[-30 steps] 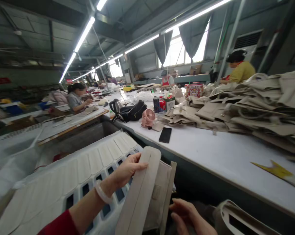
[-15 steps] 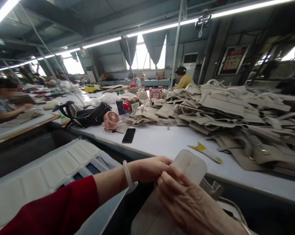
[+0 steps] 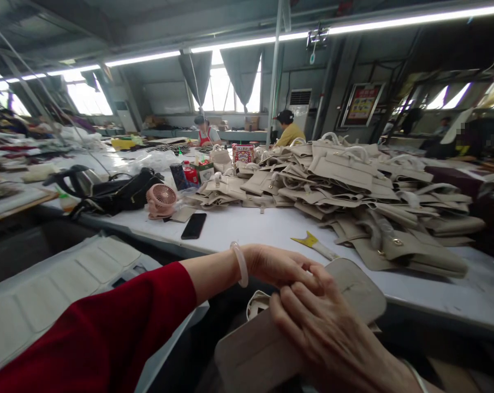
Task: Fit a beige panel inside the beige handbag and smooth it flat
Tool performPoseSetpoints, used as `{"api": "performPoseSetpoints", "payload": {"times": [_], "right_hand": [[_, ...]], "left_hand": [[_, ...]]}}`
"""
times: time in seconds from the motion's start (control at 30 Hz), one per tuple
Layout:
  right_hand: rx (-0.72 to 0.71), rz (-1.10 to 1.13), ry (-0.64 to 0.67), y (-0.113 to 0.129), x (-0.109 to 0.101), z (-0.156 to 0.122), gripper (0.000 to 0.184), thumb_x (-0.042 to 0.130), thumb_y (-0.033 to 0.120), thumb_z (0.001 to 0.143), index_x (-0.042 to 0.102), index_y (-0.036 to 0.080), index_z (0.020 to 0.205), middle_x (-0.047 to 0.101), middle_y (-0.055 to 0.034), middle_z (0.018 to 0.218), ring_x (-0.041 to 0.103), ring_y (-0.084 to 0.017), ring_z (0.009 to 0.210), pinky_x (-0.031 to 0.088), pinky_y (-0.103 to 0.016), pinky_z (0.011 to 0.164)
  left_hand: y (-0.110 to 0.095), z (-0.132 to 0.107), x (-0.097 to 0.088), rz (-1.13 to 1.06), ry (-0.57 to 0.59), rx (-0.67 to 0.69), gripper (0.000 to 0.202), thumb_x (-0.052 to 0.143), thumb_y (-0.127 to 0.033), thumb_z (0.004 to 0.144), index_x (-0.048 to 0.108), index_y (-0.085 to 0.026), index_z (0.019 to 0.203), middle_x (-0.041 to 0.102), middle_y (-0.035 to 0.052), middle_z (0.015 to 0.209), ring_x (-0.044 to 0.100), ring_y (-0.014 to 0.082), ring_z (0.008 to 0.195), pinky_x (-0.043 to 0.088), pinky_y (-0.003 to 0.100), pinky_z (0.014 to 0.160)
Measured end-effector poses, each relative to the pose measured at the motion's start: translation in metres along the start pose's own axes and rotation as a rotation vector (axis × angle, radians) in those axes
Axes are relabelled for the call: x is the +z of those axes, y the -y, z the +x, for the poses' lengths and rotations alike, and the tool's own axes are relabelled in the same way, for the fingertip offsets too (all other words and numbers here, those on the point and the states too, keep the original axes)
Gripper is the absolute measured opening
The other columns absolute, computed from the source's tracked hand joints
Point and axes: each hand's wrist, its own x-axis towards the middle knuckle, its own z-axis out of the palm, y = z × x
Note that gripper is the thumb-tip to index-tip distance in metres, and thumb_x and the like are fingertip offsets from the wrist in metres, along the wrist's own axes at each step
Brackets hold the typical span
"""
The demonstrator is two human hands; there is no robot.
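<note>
A beige bag panel [image 3: 255, 352] with rounded corners lies under my hands, low in front of the table edge. Its upper end, or a second such piece [image 3: 359, 289], sticks out beyond my fingers to the right. My left hand [image 3: 281, 267], with a pale bangle and red sleeve, is closed with its fingertips at the panel's middle. Over it, my right hand [image 3: 332, 327] has its bent fingers pressed on the same spot. Between them the pinched part is hidden. A cream looped strip [image 3: 257, 304] shows just behind the panel.
Beige bag pieces with handles [image 3: 345, 174] are heaped on the white table [image 3: 247, 224]. A yellow-ended tool [image 3: 312, 243], a black phone [image 3: 193, 226], a pink fan [image 3: 161, 200] and a black bag [image 3: 126, 194] lie nearer. Pale panels [image 3: 58, 295] lie at left. Co-workers sit behind.
The view has swung right, so the table things sit further left. Both hands stay together on the panel, which has tilted; the looped strip now shows behind it.
</note>
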Motion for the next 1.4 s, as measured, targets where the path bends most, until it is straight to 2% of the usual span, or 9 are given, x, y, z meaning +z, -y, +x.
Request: {"api": "performPoseSetpoints", "payload": {"times": [0.1, 0.17, 0.33, 0.47, 0.6, 0.87, 1.13, 1.27, 1.4], "right_hand": [[0.112, 0.006, -0.058, -0.013, 0.003, -0.013, 0.049, 0.049, 0.012, 0.073, 0.054, 0.014, 0.122, 0.062, -0.0083, 0.101, 0.053, -0.029, 0.094, 0.03, -0.061, 0.1], [0.255, -0.042, -0.129, -0.03, 0.004, -0.025, 0.054, 0.051, 0.013, 0.064, 0.053, 0.013, 0.119, 0.061, -0.011, 0.098, 0.054, -0.03, 0.09, 0.037, -0.057, 0.091], [0.558, -0.157, -0.229, -0.064, 0.012, -0.048, 0.074, 0.059, 0.031, 0.07, 0.042, 0.009, 0.138, 0.061, -0.0146, 0.103, 0.059, -0.032, 0.09, 0.042, -0.047, 0.082], [0.715, -0.134, -0.21, -0.06, 0.034, -0.05, 0.064, 0.057, 0.054, 0.081, 0.049, 0.012, 0.129, 0.062, -0.0125, 0.1, 0.06, -0.033, 0.092, 0.042, -0.048, 0.084], [0.82, -0.089, -0.182, -0.041, 0.057, -0.052, 0.064, 0.059, 0.06, 0.081, 0.048, 0.013, 0.122, 0.061, -0.014, 0.103, 0.058, -0.034, 0.096, 0.043, -0.046, 0.079], [0.771, -0.026, -0.296, -0.031, 0.068, -0.04, 0.068, 0.067, 0.039, 0.068, 0.044, 0.012, 0.126, 0.055, -0.0188, 0.126, 0.054, -0.036, 0.111, 0.044, -0.046, 0.087], [0.777, -0.021, -0.212, -0.023, 0.086, -0.046, 0.063, 0.063, 0.031, 0.069, 0.042, 0.014, 0.126, 0.057, -0.0179, 0.123, 0.054, -0.035, 0.109, 0.044, -0.045, 0.084], [0.704, -0.122, -0.132, -0.018, 0.097, -0.064, 0.06, 0.06, 0.026, 0.069, 0.044, 0.012, 0.125, 0.059, -0.0186, 0.12, 0.056, -0.036, 0.104, 0.043, -0.046, 0.081], [0.609, -0.223, -0.081, -0.018, 0.103, -0.08, 0.057, 0.06, 0.027, 0.073, 0.047, 0.009, 0.125, 0.061, -0.0185, 0.115, 0.058, -0.035, 0.099, 0.042, -0.049, 0.081]], "left_hand": [[-0.013, -0.015, -0.014, -0.012, 0.111, -0.084, 0.065, 0.086, -0.055, 0.063, 0.069, -0.023, 0.117, 0.069, 0.0001, 0.08, 0.066, 0.0191, 0.074, 0.052, 0.033, 0.076], [-0.018, -0.033, -0.028, -0.031, 0.072, -0.045, 0.085, 0.073, -0.07, 0.07, 0.052, -0.027, 0.141, 0.073, 0.005, 0.102, 0.069, 0.0244, 0.093, 0.049, 0.037, 0.086], [0.001, -0.067, -0.049, 0.014, -0.065, 0.204, 0.098, 0.079, -0.069, 0.064, 0.047, -0.026, 0.145, 0.054, 0.0124, 0.144, 0.048, 0.0332, 0.133, 0.039, 0.044, 0.107], [0.039, -0.061, -0.031, 0.188, -0.209, 0.257, 0.07, 0.087, -0.029, 0.068, 0.059, -0.024, 0.132, 0.065, 0.0091, 0.129, 0.057, 0.0284, 0.123, 0.041, 0.041, 0.106], [0.074, -0.051, -0.011, 0.376, -0.467, 0.297, 0.022, 0.068, -0.016, 0.08, 0.072, -0.016, 0.102, 0.073, 0.0057, 0.097, 0.066, 0.0248, 0.094, 0.051, 0.034, 0.086], [0.098, -0.059, -0.011, 0.802, -0.814, 0.474, 0.019, 0.052, -0.009, 0.087, 0.068, -0.018, 0.093, 0.065, 0.0034, 0.09, 0.06, 0.0179, 0.084, 0.046, 0.026, 0.077], [0.123, -0.055, -0.015, 0.824, -0.807, 0.431, 0.018, 0.049, -0.008, 0.087, 0.062, -0.02, 0.09, 0.061, 0.0038, 0.087, 0.057, 0.0177, 0.079, 0.045, 0.028, 0.071], [0.145, -0.043, -0.014, 0.842, -0.815, 0.416, 0.023, 0.052, -0.01, 0.084, 0.068, -0.023, 0.094, 0.067, 0.0067, 0.092, 0.06, 0.0236, 0.089, 0.046, 0.039, 0.093], [0.162, -0.038, -0.012, 0.855, -0.862, 0.409, 0.03, 0.058, -0.008, 0.078, 0.07, -0.025, 0.099, 0.069, 0.0069, 0.105, 0.059, 0.0255, 0.105, 0.026, 0.047, 0.117]]}}
